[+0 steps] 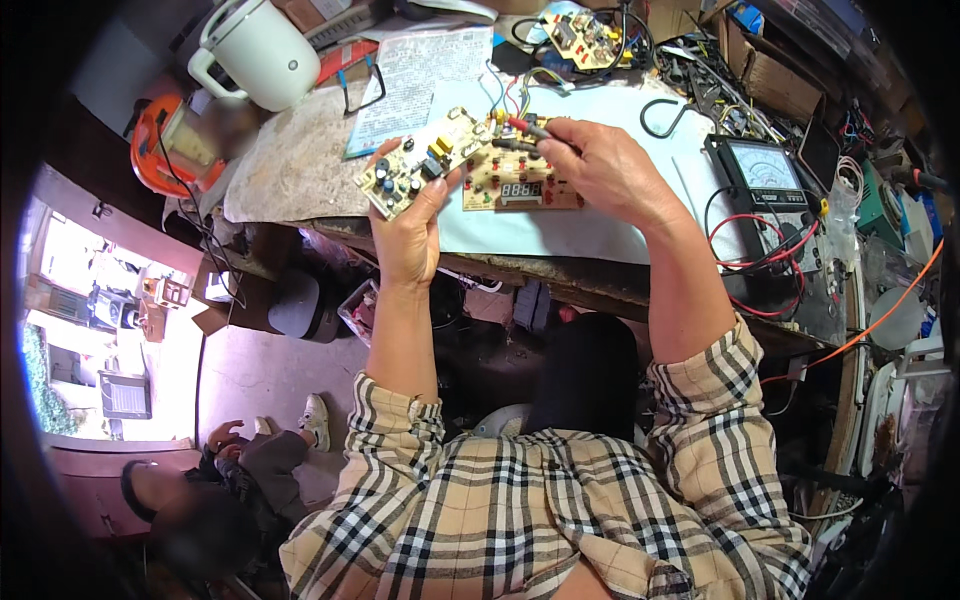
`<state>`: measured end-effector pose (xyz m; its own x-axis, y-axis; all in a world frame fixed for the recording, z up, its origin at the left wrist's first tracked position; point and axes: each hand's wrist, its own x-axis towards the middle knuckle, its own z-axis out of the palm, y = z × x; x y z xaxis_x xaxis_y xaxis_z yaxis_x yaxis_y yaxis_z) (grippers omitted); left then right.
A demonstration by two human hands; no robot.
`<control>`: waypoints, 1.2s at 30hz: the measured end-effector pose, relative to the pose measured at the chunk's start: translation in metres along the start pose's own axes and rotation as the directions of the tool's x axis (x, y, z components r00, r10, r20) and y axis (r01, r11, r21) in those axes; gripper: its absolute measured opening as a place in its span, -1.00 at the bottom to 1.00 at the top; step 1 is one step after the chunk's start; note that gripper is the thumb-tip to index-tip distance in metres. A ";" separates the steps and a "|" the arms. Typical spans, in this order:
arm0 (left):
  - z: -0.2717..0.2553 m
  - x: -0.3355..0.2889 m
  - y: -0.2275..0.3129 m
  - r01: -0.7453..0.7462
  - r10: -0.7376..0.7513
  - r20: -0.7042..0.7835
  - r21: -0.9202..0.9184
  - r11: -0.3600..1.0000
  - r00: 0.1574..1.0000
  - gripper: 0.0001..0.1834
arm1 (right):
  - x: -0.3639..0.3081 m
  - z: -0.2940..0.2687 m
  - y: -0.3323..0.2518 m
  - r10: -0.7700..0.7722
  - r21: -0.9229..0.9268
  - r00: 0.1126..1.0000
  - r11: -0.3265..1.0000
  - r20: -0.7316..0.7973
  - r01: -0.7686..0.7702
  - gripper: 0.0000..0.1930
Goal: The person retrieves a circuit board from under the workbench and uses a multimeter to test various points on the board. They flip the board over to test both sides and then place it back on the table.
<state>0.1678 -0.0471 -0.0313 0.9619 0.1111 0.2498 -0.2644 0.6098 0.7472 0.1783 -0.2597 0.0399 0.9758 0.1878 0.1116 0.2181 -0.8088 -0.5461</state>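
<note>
My left hand grips a power circuit board by its lower edge, tilted up, with capacitors and yellow parts facing me. In my right hand are two test probes together, a red probe and a black probe. Their tips point left, close to the held board's right end; I cannot tell whether they touch it. Beneath them a second circuit board with a digit display lies on pale blue paper, partly covered by my right hand. Coloured wires run behind both boards.
An analog multimeter with red and black leads stands at the right. Another circuit board and piled tools are at the back. A white lidded jug and orange container stand left. Someone sits at lower left.
</note>
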 end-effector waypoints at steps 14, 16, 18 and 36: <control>0.003 0.001 -0.005 -0.107 0.110 -0.062 0.049 0.993 0.992 -0.34 | 0.002 0.012 -0.005 0.002 -0.125 1.000 0.992 -0.028 -0.006 -0.75; 0.005 0.000 -0.005 -0.118 0.123 -0.064 0.074 0.990 0.990 -0.35 | 0.001 0.013 -0.002 -0.003 -0.189 0.998 0.982 -0.064 -0.009 -0.77; 0.004 0.001 -0.004 -0.115 0.123 -0.075 0.094 0.989 0.990 -0.36 | 0.001 0.010 0.002 -0.011 -0.251 0.998 0.968 -0.060 -0.005 -0.77; 0.003 -0.001 -0.013 -0.148 0.153 -0.018 0.167 0.975 0.988 -0.40 | -0.046 -0.014 -0.001 0.117 0.068 0.988 0.992 -0.099 -0.111 -0.77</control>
<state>0.1703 -0.0572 -0.0394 0.9112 0.2175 0.3500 -0.4117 0.4469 0.7942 0.1335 -0.2747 0.0469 0.9911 0.0359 0.1284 0.1075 -0.7848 -0.6104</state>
